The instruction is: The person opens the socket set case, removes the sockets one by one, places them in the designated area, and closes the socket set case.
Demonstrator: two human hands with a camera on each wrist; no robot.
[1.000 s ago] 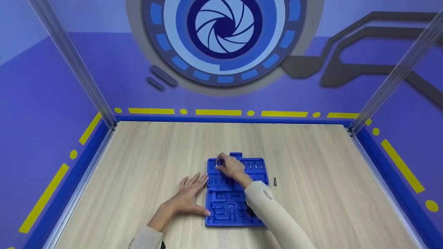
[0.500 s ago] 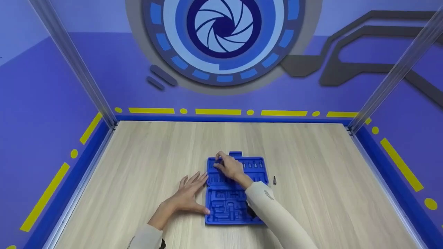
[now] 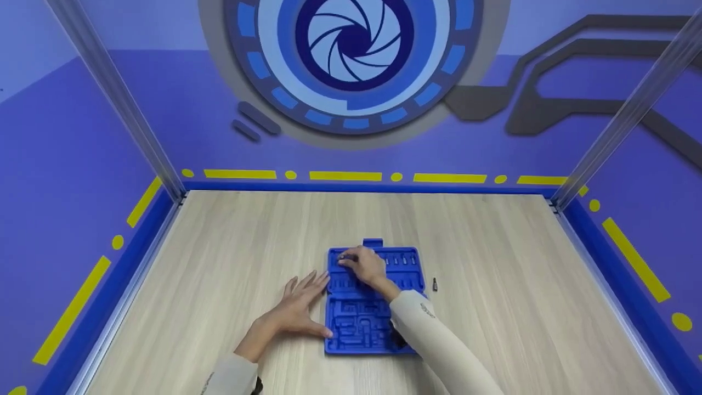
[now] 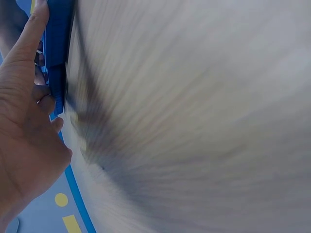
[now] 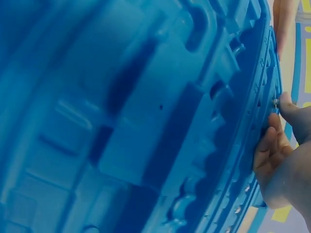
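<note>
Case (image 3: 351, 350) on table (image 3: 247, 236), pieces (image 3: 405, 259) in far half, another piece (image 3: 435, 285) right

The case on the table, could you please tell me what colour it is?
The case is blue, seen best in the head view.

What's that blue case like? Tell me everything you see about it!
The blue case lies open on the table and looks like hard plastic. Its near half is full of moulded hollows; its far half has slots, with small metal bits in a row towards the right. A tab sticks out at the far edge. The left hand touches its left side, and the right hand is over the far half, hiding some.
</note>
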